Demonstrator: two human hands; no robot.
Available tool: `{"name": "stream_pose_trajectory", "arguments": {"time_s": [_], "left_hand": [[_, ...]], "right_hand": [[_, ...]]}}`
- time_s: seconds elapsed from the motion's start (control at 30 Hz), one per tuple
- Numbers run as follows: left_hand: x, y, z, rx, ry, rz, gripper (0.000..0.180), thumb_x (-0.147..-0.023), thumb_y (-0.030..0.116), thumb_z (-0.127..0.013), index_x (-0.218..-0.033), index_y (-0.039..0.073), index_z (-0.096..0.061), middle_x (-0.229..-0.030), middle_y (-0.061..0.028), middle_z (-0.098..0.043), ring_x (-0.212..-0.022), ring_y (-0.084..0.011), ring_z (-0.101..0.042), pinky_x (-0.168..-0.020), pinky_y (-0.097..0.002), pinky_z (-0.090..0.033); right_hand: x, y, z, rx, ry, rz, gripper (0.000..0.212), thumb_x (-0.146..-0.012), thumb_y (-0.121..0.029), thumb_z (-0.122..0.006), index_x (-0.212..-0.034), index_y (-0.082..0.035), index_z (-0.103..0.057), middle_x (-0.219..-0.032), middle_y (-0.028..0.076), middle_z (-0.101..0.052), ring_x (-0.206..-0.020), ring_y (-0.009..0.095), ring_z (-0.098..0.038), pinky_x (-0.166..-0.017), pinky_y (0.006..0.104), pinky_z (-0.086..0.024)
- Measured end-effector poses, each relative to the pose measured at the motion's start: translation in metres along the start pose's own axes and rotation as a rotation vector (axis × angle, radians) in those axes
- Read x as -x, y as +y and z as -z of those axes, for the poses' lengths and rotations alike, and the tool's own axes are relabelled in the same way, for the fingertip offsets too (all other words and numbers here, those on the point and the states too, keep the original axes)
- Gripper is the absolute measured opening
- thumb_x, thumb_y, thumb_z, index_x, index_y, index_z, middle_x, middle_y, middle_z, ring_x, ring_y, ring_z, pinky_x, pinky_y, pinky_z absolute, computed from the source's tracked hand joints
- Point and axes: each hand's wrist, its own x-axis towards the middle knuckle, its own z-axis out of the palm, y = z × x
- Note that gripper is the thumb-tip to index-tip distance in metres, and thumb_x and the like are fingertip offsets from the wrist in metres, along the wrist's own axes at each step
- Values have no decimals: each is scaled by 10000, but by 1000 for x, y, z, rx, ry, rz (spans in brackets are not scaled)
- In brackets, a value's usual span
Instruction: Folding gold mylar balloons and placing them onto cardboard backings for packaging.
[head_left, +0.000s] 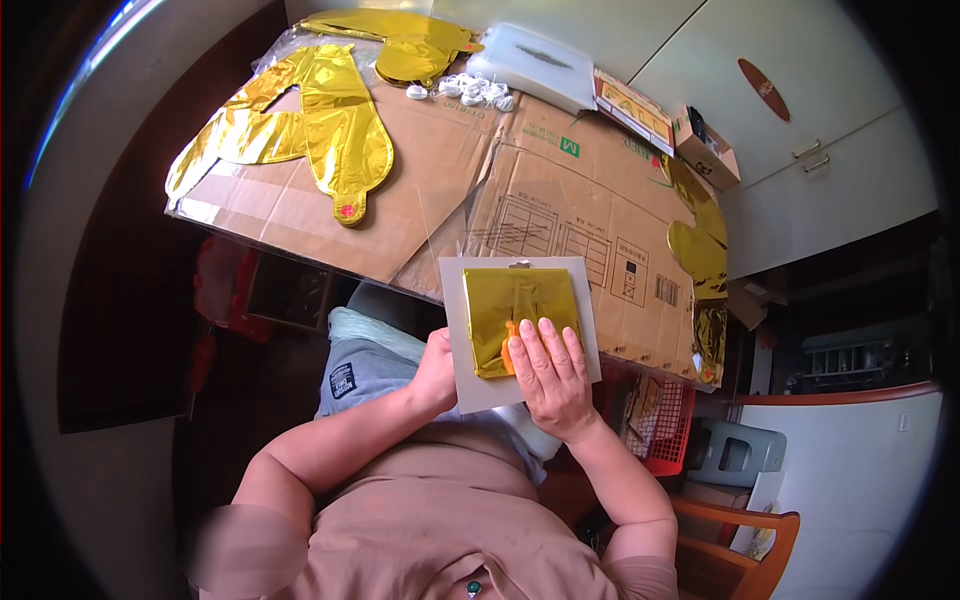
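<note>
Fingers of the right hand (556,388) lie flat, nearly together, over 1 folded gold foil packet (522,298) and 1 orange piece (508,352). Remotely, I see the packet on 1 pale card (457,300), its left edge held by the left hand (436,372), whose hidden fingertips I cannot tell. On cardboard (430,150) beyond: 1 translucent box (510,62).

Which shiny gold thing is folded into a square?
The gold square on the pale card, under the right hand; the other gold pieces, on cardboard, have curvy outlines.
</note>
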Motion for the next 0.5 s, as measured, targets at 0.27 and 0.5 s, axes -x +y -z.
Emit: {"name": "stream_pose_trajectory", "arguments": {"time_s": [0.27,0.5], "left_hand": [[-7,6,-12,127,-59,49,326,-1015,96,-517,-1311,-33,-565,-1240,-139,-651,-1058,-203,-678,-898,-349,-589],[-3,4,-10,29,-70,83,370,-1045,163,-454,-1367,-5,-529,-1288,-132,-625,-1122,-215,-655,-954,-363,-568]], "right_hand": [[-3,1,10,-12,-37,8,453,-1002,-168,-477,-1429,-20,-506,-1459,153,-535,-1368,333,-490,-1182,493,-316],[-6,1,7,24,-71,9,469,-1004,-176,-450,-1448,-30,-490,-1487,153,-504,-1389,335,-463,-1189,495,-298]]}}
